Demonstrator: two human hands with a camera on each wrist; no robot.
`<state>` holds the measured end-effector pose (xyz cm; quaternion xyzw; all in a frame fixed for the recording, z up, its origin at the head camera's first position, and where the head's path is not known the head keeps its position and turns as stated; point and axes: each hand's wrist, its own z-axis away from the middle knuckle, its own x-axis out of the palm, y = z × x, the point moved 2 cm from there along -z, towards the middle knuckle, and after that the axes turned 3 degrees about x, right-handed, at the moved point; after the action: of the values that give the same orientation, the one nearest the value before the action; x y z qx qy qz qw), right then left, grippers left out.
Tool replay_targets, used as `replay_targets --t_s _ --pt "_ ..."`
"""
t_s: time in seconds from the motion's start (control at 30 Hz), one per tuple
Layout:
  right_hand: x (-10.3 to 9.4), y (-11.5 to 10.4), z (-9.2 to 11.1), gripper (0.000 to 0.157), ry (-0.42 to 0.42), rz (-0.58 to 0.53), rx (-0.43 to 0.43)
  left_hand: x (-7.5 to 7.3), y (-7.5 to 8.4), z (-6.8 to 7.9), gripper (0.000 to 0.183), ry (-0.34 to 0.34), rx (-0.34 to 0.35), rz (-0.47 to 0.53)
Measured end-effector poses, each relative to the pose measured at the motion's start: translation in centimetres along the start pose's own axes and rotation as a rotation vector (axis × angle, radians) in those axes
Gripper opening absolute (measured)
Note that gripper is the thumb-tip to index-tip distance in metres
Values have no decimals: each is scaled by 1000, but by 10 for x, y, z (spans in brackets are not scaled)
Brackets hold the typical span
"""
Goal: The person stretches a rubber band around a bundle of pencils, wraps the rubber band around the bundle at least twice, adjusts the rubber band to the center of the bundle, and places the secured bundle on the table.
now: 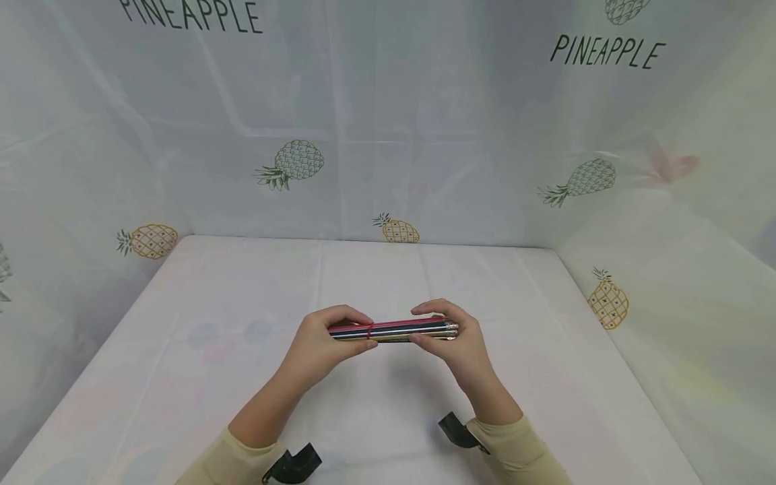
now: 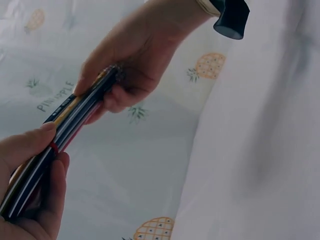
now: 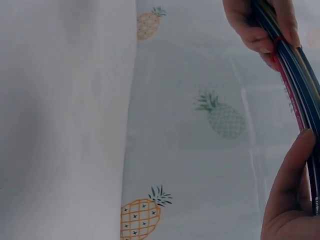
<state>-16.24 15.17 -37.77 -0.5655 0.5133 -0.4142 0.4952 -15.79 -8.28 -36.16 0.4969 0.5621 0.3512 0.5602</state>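
A bundle of several pencils, dark blue, red and yellowish with silvery stripes, is held level above the table between both hands. A thin red band wraps round it near the left hand's fingertips. My left hand grips the left end, thumb on the near side and fingers on the far side. The right hand holds the other end, where shiny metal pencil ends show, also between thumb and fingers. In the right wrist view the bundle runs along the right edge, partly hidden by both hands.
A white-covered table lies beneath the hands. Pale curtains with pineapple prints stand at its back and sides. Black wrist mounts sit at both beige sleeves.
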Motion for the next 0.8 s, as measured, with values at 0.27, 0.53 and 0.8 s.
replay_targets --t_s 0.27,0.53,0.8 --pt "3 -1 -3 18 115 39 -117 -4 -1 1 28 30 -54 1" --pt "6 5 -2 39 129 1 -46 -1 -2 0 29 15 -49 18" --pt "4 9 -1 12 9 84 6 -6 -11 -4 32 -42 -53 -55"
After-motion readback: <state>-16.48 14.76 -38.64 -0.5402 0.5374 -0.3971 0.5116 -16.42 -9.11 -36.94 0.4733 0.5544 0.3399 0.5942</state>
